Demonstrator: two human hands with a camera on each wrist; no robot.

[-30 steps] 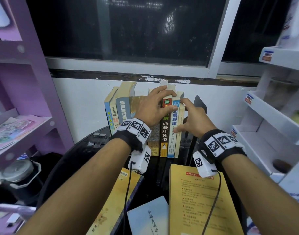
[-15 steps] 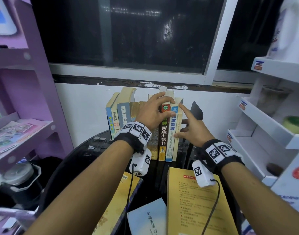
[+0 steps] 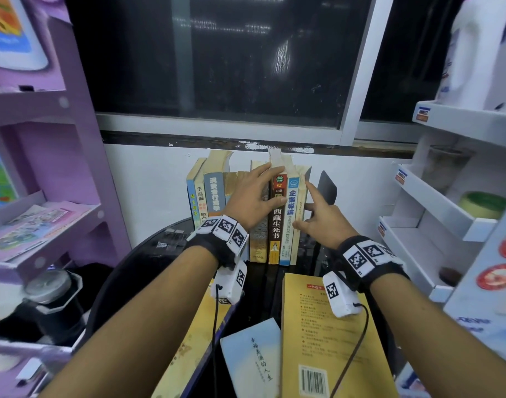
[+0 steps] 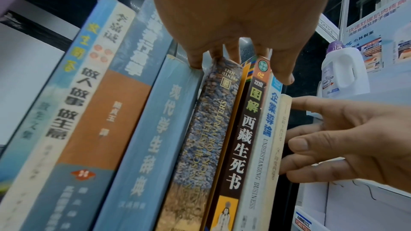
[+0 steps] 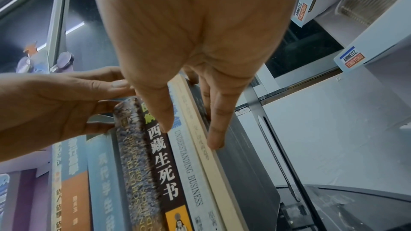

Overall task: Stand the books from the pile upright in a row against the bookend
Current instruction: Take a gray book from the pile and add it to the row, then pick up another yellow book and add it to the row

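Several books (image 3: 274, 222) stand upright in a row on the black round table (image 3: 148, 254), spines toward me. My left hand (image 3: 270, 185) rests on the upper spines of the middle books, fingers reaching their top edges (image 4: 240, 62). My right hand (image 3: 303, 206) is at the row's right end: thumb on the spines, index finger straight up along the thin cream book (image 4: 282, 129), other fingers on its dark outer cover (image 5: 244, 173). The black bookend (image 3: 327, 186) stands just right of that book with a narrow gap. A yellow book (image 3: 332, 340) lies flat in front.
A pale blue book (image 3: 251, 357) and another yellow book (image 3: 188, 349) also lie flat near me. A purple shelf unit (image 3: 45, 196) stands left, white shelves (image 3: 447, 214) with a jug (image 3: 481, 53) right. The white wall and dark window are close behind the row.
My right hand has let go its wrap round the end books, drawn back a little and straightened its index finger. The left hand stays on the book tops.
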